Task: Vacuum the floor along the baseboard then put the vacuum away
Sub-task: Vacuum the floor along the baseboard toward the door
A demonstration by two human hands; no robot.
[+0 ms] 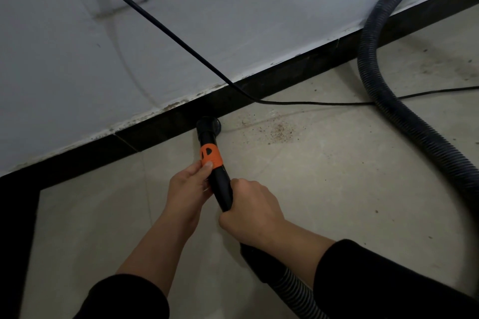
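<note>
Both hands grip the black vacuum wand (220, 184): left hand (190, 189) pinching near its orange collar (210, 155), right hand (252, 215) wrapped lower; nozzle (207, 124) touches the baseboard (285, 72).

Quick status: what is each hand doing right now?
Left hand: closed, gripping the vacuum wand, thumb on its orange collar.
Right hand: closed round the same wand, just behind the left.

Vacuum hose (368, 41), far end off-frame.
</note>
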